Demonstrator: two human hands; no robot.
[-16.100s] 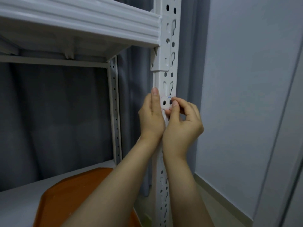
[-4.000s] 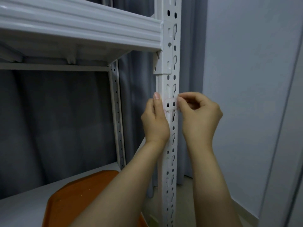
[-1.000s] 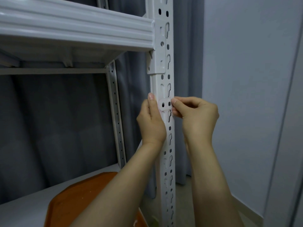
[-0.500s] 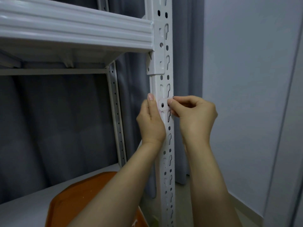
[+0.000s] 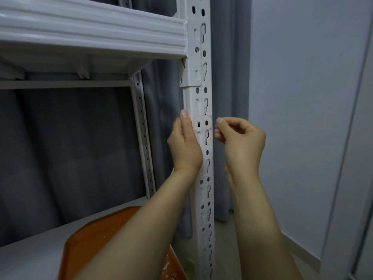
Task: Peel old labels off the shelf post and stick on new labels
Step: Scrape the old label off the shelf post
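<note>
Closest to the camera are both bare forearms, coming up from the bottom of the shot. Under the left one an orange tray (image 5: 96, 239) sits on the pale lower shelf (image 5: 30, 257), and there are a few white scraps (image 5: 168, 269) on its right end, can't make out what they are.

Further up, the left hand (image 5: 185, 146) lies flat against the left edge of the white slotted shelf post (image 5: 191, 98). Its fingers are straight and pointing up, not gripping anything, with the tip of one just beside the label. The right hand (image 5: 242, 138) is just off the right edge of the post with its fingers curled in and thumb and forefinger pinched together. Honestly can't tell if there's a bit of sticker between them or nothing. It isn't touching the post.

The label (image 5: 202, 128) is a small whitish sticker with a faint pinkish edge, stuck on the front face of the post between the two hands. Two of the post's holes show through it, and it looks flat.

Above that, a white shelf beam (image 5: 90, 31) hooks into the post. Behind it is the rear post (image 5: 141, 128), then a grey curtain (image 5: 70, 148), with a plain pale wall (image 5: 302, 98) off to the right.
</note>
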